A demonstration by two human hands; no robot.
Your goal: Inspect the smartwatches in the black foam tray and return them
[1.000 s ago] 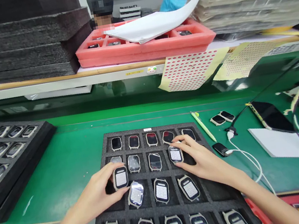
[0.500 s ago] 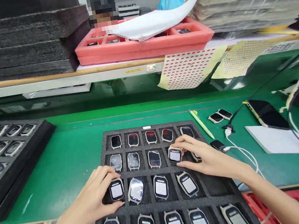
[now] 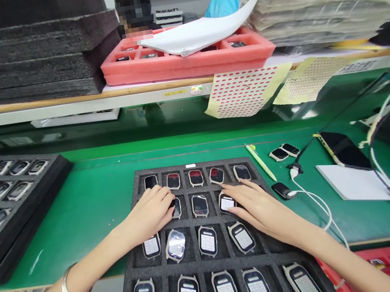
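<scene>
The right hand sets finger and thumb at a lit watch in the tray, the left hand half-covers another watch, whether either grips I cannot tell, and a loose pinch could let one slip.

The 2 bare arms reach forward and inward from the lower corners, the left forearm slanting up to the right, the right forearm up to the left. The left hand is palm down, its fingers close together and bent, the thumb pointing right below them. The right hand has its fingers more spread, with a gap between thumb and index finger.
</scene>
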